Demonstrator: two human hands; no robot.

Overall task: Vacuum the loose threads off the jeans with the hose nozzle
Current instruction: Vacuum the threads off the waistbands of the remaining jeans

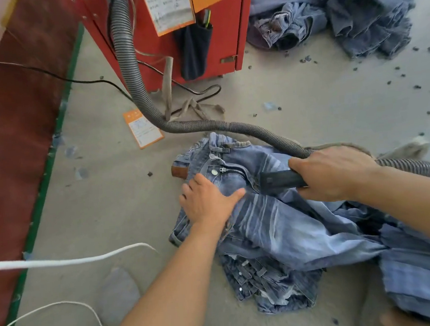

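The jeans (pixel 277 222) lie spread on the concrete floor (pixel 306 99), waistband toward 12 o'clock, fly open with the zipper (pixel 231 170) showing. The left hand (pixel 209 202) lies flat on the denim with straight, spread fingers, just at 7 o'clock of the zipper, pinning the cloth. The right hand (pixel 330 171) is wrapped around the black hose nozzle (pixel 278 179), whose tip points toward 9 o'clock and sits on or just over the fabric beside the fly; contact cannot be told. The ribbed grey hose (pixel 135 74) runs from the nozzle up to the red machine (pixel 224 33) at 12 o'clock.

The vacuuming pass looks under way at the fly area. Next, the nozzle likely needs sweeping along the leg toward 4 o'clock, with the left hand shifting to keep the denim taut so it is not sucked in.
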